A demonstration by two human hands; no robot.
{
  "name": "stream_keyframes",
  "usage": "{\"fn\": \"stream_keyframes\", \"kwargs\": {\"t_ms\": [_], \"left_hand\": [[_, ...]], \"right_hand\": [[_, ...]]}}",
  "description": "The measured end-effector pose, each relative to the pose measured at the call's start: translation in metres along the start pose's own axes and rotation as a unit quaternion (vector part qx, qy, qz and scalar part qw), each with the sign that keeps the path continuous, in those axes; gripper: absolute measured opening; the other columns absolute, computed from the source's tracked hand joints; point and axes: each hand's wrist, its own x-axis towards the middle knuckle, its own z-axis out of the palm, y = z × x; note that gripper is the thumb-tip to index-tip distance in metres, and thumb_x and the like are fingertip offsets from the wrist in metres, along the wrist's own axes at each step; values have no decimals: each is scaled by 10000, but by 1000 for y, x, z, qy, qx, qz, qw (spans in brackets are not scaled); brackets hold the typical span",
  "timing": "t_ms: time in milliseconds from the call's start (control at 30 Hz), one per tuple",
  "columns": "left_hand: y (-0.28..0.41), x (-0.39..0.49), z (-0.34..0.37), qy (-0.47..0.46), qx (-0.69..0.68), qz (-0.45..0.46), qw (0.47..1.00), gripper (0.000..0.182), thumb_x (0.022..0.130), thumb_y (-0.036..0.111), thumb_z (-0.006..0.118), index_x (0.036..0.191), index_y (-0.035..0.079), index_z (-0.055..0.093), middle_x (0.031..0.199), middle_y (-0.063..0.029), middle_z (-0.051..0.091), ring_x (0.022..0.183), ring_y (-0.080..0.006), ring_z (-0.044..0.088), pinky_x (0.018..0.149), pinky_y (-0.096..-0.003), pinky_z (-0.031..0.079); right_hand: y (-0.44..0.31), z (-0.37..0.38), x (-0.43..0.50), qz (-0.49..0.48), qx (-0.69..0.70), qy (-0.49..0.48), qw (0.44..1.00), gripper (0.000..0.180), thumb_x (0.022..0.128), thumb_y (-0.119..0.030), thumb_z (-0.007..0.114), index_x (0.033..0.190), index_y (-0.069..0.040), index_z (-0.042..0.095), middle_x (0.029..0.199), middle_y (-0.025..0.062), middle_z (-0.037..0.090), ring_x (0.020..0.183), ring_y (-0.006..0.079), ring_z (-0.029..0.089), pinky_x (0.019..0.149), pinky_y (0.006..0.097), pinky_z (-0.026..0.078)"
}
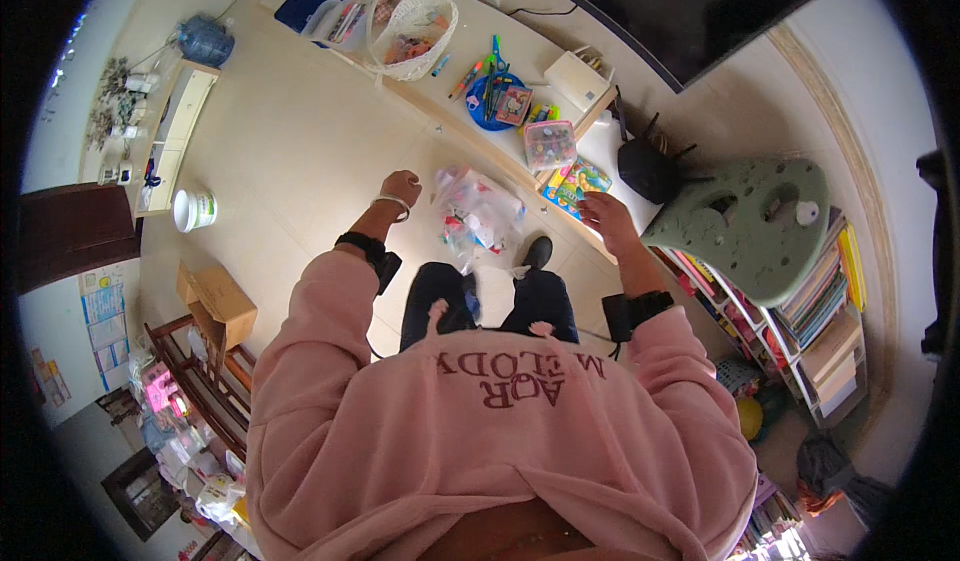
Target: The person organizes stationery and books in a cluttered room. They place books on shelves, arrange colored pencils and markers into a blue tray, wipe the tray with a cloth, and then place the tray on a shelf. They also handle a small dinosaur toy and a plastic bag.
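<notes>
My left hand (401,186) is above the floor, its fingers curled in, with no object showing in them. A white bracelet (397,201) circles that wrist. Right of it, a clear plastic bag (484,212) with white, red and blue wrappings lies on the floor before my feet. My right hand (609,220) has its fingers apart beside colourful printed booklets or packets (577,184) on a white surface; whether it touches them is unclear. Just beyond, a clear box with a pink rim (550,145) holds many small coloured pieces at the cabinet's edge.
On the long cabinet (420,103) are a white wicker basket (412,28), a blue round tray (480,107) with pencils, scissors (497,55) and a white box (577,81). A green plastic seat (757,223) and bookshelf (802,336) stand right. Left are a white bucket (193,210) and cardboard box (217,302).
</notes>
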Motion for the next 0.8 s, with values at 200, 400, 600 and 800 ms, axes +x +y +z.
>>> {"fn": "stream_keyframes", "kwargs": {"t_ms": [200,400,600,800], "left_hand": [[-23,193,3,20,70,45,996,304,744,315,583,920,75,649,952,-121,643,888,-290,604,806,-376,472],[-48,410,29,54,-79,72,993,364,727,325,648,975,59,619,932,-170,628,910,-321,586,822,-394,463],[-77,567,59,35,-97,68,992,534,722,334,678,1114,6,522,1020,-208,584,991,-353,539,865,-409,433],[-61,628,79,-12,-75,44,996,326,741,335,644,882,43,612,894,-180,624,891,-336,591,795,-425,470]], "right_hand": [[-7,106,114,24,-54,-96,994,310,862,-213,576,1079,4,538,932,92,618,815,168,593,720,281,479],[49,205,278,89,15,-29,995,282,878,-215,564,1078,-18,540,934,76,615,807,139,581,725,276,476],[103,300,405,87,111,87,986,255,892,-204,533,1070,-22,552,927,64,627,785,125,581,706,262,471],[145,337,452,95,93,89,987,245,894,-193,526,1037,2,565,890,71,627,770,142,587,678,275,480]]}}
